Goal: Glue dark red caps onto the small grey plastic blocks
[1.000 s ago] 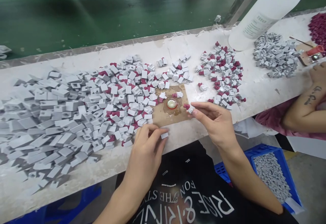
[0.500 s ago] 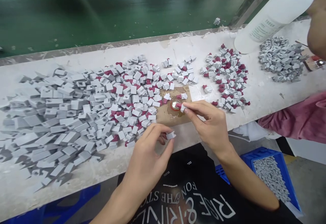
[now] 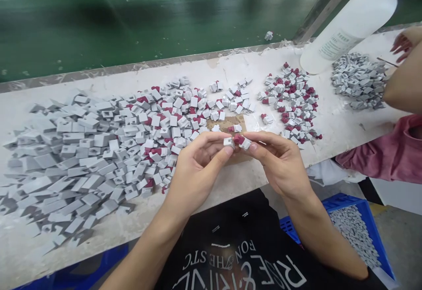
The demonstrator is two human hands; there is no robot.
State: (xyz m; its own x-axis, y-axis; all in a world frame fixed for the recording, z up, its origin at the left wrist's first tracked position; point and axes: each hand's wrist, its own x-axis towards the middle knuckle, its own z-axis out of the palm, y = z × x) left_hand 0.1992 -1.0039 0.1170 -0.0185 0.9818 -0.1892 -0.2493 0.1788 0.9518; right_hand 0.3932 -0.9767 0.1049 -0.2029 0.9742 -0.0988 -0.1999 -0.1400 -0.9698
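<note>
My left hand pinches a small light grey block between thumb and forefinger. Close beside it, my right hand grips a grey and dark red piece, its red end turned toward the grey block. Whether the two parts touch is too small to tell. Behind my fingers lies a brown cardboard patch, with another grey and red piece on it. The metal cap seen there before is hidden by my hands.
Grey blocks cover the table's left. Grey and red pieces lie right of centre, near a white bottle and a grey heap. Another person's arm reaches in at right. A blue crate stands below.
My right hand has lifted the grey and red piece off the metal cap. My left hand has moved up and right with its block, and both hands have come together. The other person's hand has shifted.
</note>
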